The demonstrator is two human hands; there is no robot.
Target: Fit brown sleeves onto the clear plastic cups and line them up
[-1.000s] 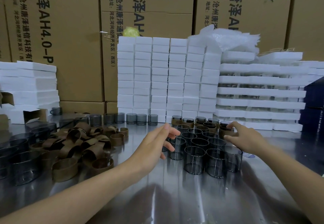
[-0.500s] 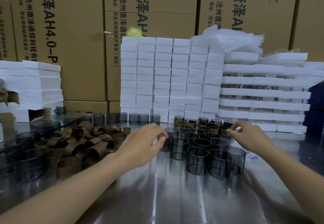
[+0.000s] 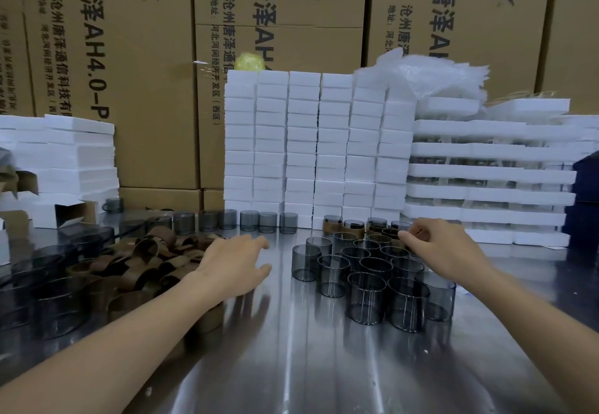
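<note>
Between the two hands, on the steel surface [image 3: 324,365], the clear plastic cups [image 3: 366,297] stand clustered, mouths up, long axes vertical. Just left of the left hand [image 3: 231,267], the nearer one, lies the heap of brown sleeves [image 3: 146,251], axes jumbled; its fingers are apart, holding nothing. The right hand [image 3: 447,251] curls beside the sleeved cups [image 3: 353,228] at the cluster's far edge; whether it pinches one I cannot tell.
</note>
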